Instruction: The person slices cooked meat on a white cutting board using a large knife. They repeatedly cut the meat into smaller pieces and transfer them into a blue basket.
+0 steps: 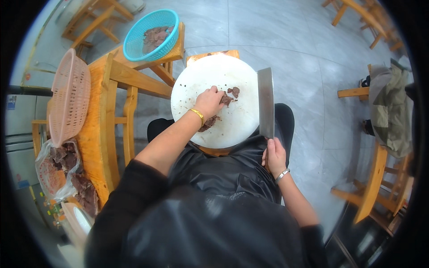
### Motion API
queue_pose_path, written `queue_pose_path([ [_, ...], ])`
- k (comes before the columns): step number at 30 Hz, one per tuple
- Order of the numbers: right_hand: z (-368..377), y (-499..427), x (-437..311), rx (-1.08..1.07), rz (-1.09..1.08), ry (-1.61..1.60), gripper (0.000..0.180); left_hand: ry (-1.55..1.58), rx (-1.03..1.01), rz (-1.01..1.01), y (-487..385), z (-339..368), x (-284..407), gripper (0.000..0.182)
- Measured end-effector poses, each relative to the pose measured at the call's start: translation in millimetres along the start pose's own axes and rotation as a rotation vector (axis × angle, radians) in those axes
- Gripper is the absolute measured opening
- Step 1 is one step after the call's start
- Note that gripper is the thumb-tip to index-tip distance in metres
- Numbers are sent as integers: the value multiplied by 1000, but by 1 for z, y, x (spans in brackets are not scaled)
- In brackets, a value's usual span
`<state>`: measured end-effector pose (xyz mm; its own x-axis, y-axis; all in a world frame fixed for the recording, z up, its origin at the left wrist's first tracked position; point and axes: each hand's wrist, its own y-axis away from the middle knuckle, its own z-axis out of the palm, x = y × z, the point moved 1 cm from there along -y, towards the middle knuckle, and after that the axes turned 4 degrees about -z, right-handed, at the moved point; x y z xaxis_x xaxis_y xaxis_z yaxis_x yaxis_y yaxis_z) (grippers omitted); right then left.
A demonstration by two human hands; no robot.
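A round white cutting board (pixel 241 120) lies before me, dotted with dark crumbs. My left hand (pixel 210 102), with a gold bracelet at the wrist, has its fingers curled on a piece of dark meat (pixel 226 99) on the board; the palm hides part of it. Just beyond the fingertips are smaller meat bits (pixel 235 91). Another meat chunk (pixel 208 124) lies under my left wrist, partly covered. My right hand (pixel 275 156) grips the handle of a cleaver (pixel 266 102). Its broad blade stretches away from me beside the board's right edge, apart from the meat.
A blue plastic basket (pixel 134 43) with meat slices (pixel 156 37) rests on a wooden bench at the far left. Nearer, a wooden table (pixel 95 134) bears a pink basket (pixel 70 97), a plastic bag (pixel 50 174) and large meat pieces (pixel 85 194). Cloth (pixel 390 110) drapes a chair at right.
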<state>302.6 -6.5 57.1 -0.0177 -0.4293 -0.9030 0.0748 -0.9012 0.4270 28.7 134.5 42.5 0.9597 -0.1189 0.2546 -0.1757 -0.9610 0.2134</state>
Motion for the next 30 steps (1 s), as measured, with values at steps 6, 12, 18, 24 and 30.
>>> queue_pose_path([
  [6,2,-2,-4,8,22,42,35,604,98,-229,-2,7,-59,23],
  [12,2,-1,-5,7,17,30,34,1612,88,-313,-19,-79,-121,20],
  [18,6,-4,-3,-3,12,30,35,1582,620,-433,-44,-178,-145,30],
  [24,4,-4,-4,-7,37,23,35,682,-223,-169,-35,-54,-45,31],
  [30,2,-2,-7,4,24,35,34,122,-220,-141,-16,10,1,27],
])
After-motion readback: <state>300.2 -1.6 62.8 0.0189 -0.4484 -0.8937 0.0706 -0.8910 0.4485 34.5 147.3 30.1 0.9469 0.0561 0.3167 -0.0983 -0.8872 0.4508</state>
